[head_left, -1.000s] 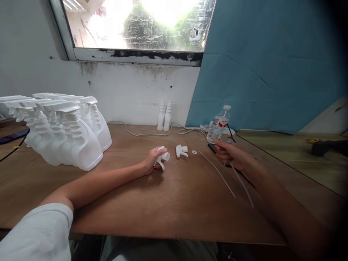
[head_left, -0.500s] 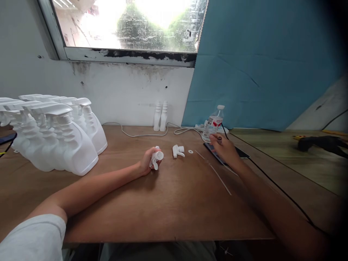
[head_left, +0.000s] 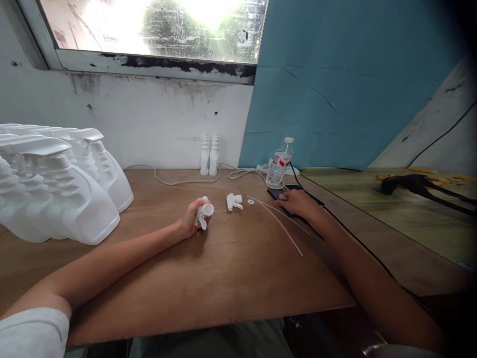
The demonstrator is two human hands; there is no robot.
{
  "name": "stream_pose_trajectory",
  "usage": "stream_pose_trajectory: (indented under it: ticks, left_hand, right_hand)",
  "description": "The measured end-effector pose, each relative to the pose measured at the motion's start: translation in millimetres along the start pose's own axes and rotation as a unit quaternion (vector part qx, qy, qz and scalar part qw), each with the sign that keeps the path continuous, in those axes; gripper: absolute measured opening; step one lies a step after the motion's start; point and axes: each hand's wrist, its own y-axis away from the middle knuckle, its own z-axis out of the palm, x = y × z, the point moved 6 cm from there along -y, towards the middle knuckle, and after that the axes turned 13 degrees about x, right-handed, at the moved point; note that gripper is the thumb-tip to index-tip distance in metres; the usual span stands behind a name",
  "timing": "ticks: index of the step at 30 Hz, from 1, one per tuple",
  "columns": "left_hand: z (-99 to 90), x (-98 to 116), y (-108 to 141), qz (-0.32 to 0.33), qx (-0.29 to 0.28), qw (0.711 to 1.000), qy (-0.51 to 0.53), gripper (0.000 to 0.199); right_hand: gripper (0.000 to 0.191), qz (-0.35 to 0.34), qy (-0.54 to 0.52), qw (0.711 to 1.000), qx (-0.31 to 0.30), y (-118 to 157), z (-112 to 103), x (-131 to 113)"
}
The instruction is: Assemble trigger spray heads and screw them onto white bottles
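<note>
**Right hand (head_left: 300, 204) has come down to a dark, flat device (head_left: 274, 192); both thin tubes (head_left: 284, 229) now lie on the wooden worktop (head_left: 208, 283).**

Left hand (head_left: 191, 218): fingers wrapped around a smooth white plastic trigger sprayer (head_left: 203, 214). Beyond them lie a second sprayer (head_left: 233, 202) and a flat ring (head_left: 251, 202). Right fingers touch the device, their grip unclear, near a clear bottle (head_left: 277, 170).

The clear bottle (head_left: 275, 176) bears a red-marked label (head_left: 282, 159); its lettering is unreadable.
</note>
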Motion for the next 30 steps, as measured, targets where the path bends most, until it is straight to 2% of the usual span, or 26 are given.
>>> stream_pose_trajectory:
  ticks: [6, 14, 17, 22, 26, 30]
  left_hand:
    - [-0.4, 0, 0, -0.001, 0.001, 1.0, 0.001, 0.021]
    - [-2.0, -1, -3, 0.002, 0.0, 1.0, -0.004, 0.021]
    - [-2.8, -1, -3, 0.001, -0.002, 1.0, -0.001, 0.021]
    - [-1.9, -1, -2, 0.0, -0.008, 1.0, 0.006, 0.021]
    - [-1.0, 1, -1, 0.002, -0.012, 1.0, 0.011, 0.022]
    - [-1.0, 1, -1, 0.003, -0.014, 1.0, 0.015, 0.023]
  right_hand:
    - [0.033, -0.036, 0.023, 0.997, -0.063, 10, 17, -11]
    - [0.029, -0.075, 0.015, 0.99, -0.115, 5, 30, -13]
    - [0.029, -0.086, 0.002, 0.989, -0.122, 5, 29, -13]
    - [0.043, -0.086, -0.015, 0.989, -0.118, 10, 27, -19]
    - [0.033, -0.092, -0.038, 0.987, -0.129, 13, 26, -25]
    - [0.021, -0.094, -0.051, 0.988, -0.115, 9, 27, -21]
